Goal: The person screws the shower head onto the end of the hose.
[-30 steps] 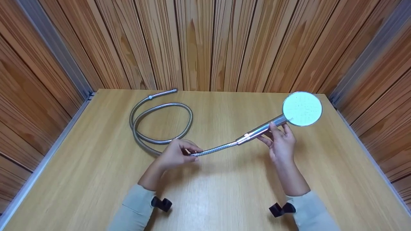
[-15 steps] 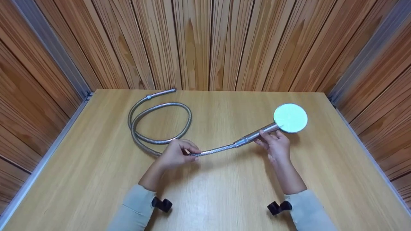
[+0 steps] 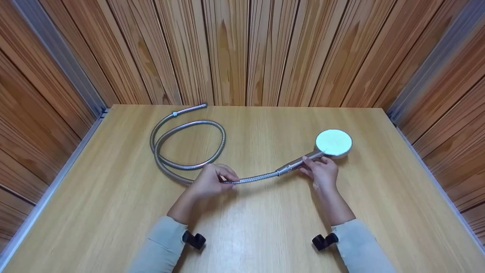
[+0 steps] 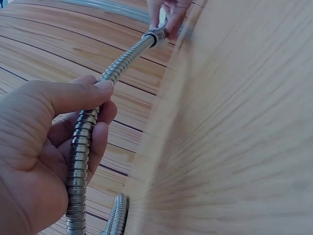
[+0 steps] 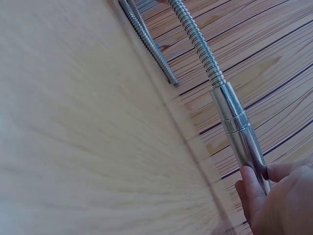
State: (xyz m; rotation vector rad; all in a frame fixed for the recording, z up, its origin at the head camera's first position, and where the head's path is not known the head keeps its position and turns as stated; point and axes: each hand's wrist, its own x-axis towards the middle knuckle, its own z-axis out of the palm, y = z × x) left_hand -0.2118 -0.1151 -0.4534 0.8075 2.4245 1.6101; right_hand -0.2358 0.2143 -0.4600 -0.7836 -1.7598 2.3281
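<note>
A chrome hand shower with a round pale face is joined by its handle to a ribbed metal shower hose. My right hand grips the handle just below the head, thumb on one side and fingers on the other. Farther left, my left hand pinches the hose between thumb and fingers; in the left wrist view the hose runs across the palm. Beyond that hand the hose lies in a loop on the table, its free end near the back edge.
The light wooden table is bounded by a wood-panelled back wall and panelled side walls with grey metal rails. Each sleeve carries a small black wrist device, the left one and the right one.
The shower head has come down and leftward toward the table, its face tilting upward, as my right hand moved left with the handle. My left hand stays nearly in place on the hose.
</note>
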